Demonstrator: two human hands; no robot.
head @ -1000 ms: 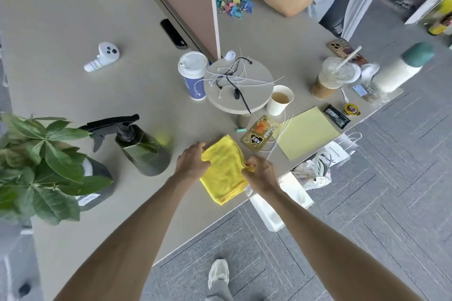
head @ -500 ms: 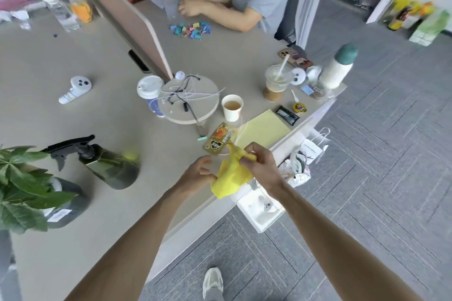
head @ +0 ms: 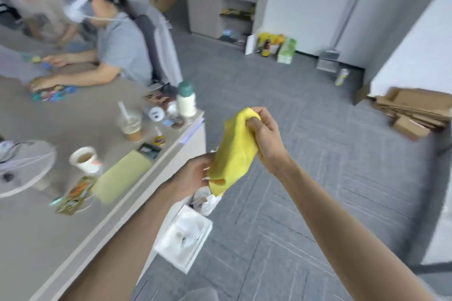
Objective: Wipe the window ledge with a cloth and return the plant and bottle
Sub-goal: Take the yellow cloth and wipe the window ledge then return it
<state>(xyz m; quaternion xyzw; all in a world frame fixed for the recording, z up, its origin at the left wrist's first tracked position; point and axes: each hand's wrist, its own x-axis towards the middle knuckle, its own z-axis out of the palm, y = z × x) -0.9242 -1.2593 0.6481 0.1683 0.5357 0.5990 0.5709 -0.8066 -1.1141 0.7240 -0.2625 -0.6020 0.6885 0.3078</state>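
Observation:
A yellow cloth (head: pixel 233 151) hangs in the air over the grey carpet, just off the desk's corner. My right hand (head: pixel 265 137) grips its upper end in a fist. My left hand (head: pixel 193 177) pinches its lower edge. The plant and the spray bottle are out of view, and no window ledge shows.
The grey desk (head: pixel 31 227) runs along the left with a paper cup (head: pixel 84 159), an iced coffee (head: pixel 130 124), a white bottle (head: pixel 186 100) and a yellow-green pad (head: pixel 124 173). A seated person (head: pixel 117 46) works there. A white box (head: pixel 184 234) sits on the floor; cardboard (head: pixel 413 110) lies at right.
Both hands lifted the cloth off the desk and carried it right, out over the floor. My view swung right, so the plant and spray bottle left the frame.

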